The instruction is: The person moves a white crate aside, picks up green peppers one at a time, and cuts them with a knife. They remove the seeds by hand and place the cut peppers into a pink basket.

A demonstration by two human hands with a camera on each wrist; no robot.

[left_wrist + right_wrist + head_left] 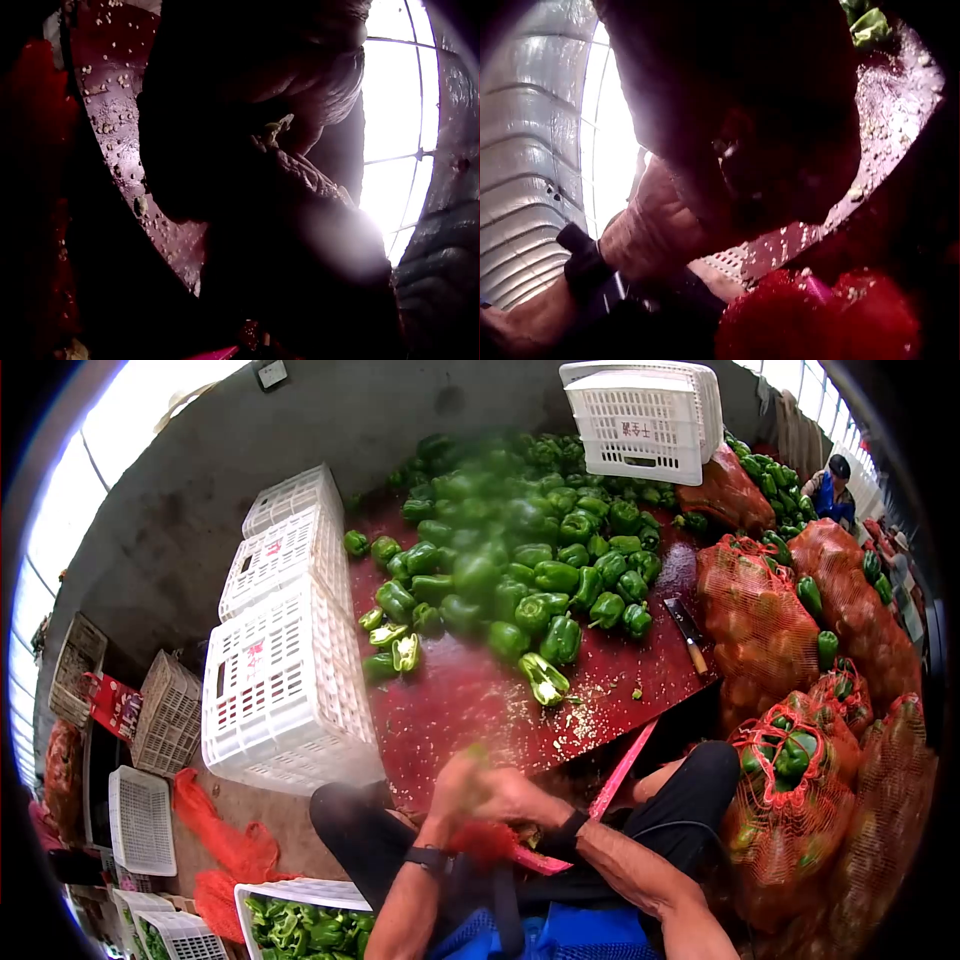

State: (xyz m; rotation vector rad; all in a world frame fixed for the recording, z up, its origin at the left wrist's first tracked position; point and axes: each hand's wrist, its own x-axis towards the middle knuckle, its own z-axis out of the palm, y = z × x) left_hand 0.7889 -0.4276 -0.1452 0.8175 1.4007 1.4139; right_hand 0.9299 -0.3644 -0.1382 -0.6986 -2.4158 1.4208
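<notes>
In the head view the left hand [455,792] and right hand [522,800] meet over the lap at the red table's [430,720] front edge. Blur and dark shadow hide how their fingers lie. A small greenish scrap [279,129] shows among dark fingers in the left wrist view. Just under the hands are red material [480,842] and a pink strip [542,860]; the red material [817,322] also shows in the right wrist view. Beyond them a cut green pepper [545,680] lies among scattered seeds, before a pile of whole peppers [560,575].
A knife [685,630] lies at the table's right edge. White crates [290,670] line the left side, and another crate [645,420] stands at the back. Full red mesh sacks [755,630] crowd the right. A crate of peppers [310,925] sits at lower left.
</notes>
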